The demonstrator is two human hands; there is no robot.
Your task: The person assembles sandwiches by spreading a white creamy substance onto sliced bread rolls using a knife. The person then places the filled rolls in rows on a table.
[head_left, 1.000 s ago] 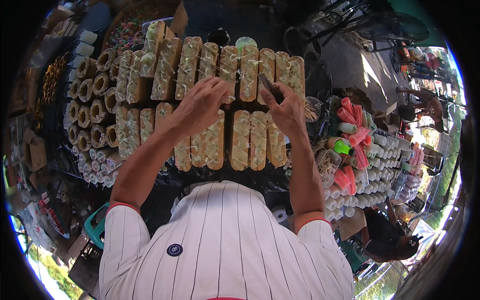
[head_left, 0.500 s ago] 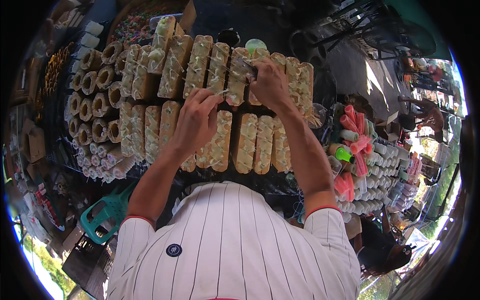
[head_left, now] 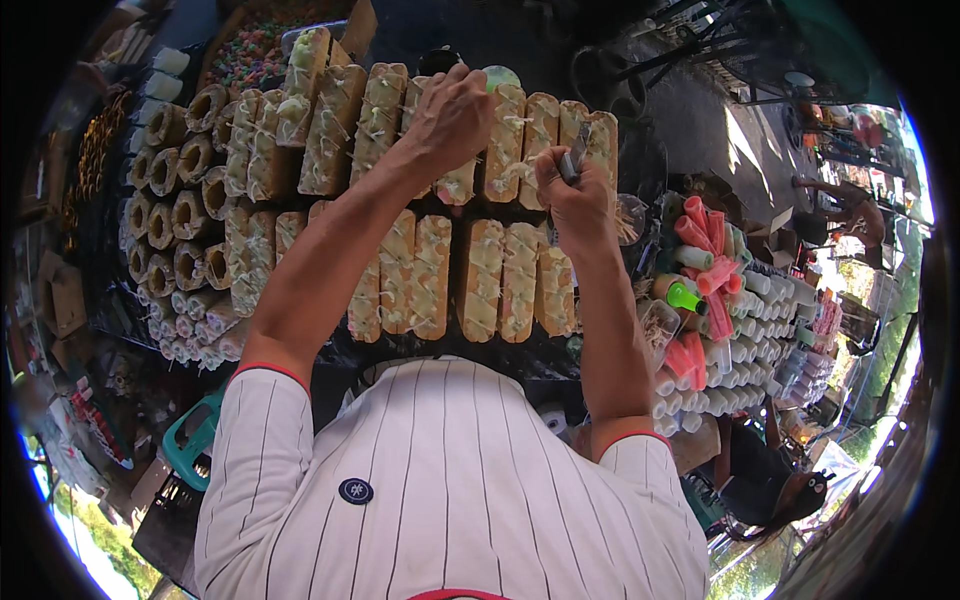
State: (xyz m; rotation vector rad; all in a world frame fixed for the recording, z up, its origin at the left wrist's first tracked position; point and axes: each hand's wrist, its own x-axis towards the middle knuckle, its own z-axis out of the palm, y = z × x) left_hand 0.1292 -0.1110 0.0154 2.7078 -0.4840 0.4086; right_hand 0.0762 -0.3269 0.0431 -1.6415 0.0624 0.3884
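Observation:
Two rows of long tan blocks (head_left: pixel 383 130) stand close together, their tops streaked with pale, wax-like drips and crossed by thin white strings. My left hand (head_left: pixel 450 118) has reached over the far row, fingers curled at the far end of a block; what they hold, if anything, is hidden. At the right part of the far row, my right hand (head_left: pixel 580 195) is closed around a small grey knife (head_left: pixel 572 163), its narrow tip pointing away from me. Just beyond my left hand sits a round, pale green thing (head_left: pixel 502 77), with a dark bowl (head_left: pixel 438 62) beside it.
Hollow tan tubes (head_left: pixel 190 215) are stacked on the left. White rolls (head_left: pixel 765 325) fill the right side, with red bundles (head_left: pixel 705 270) and a bright green cup (head_left: pixel 684 297). A box of colourful bits (head_left: pixel 250 55) lies at the far left. A green plastic stool (head_left: pixel 192 440) stands lower left.
My left hand has moved from the near end of the far row to its far end. My right hand, still holding the knife, has shifted right and nearer to me.

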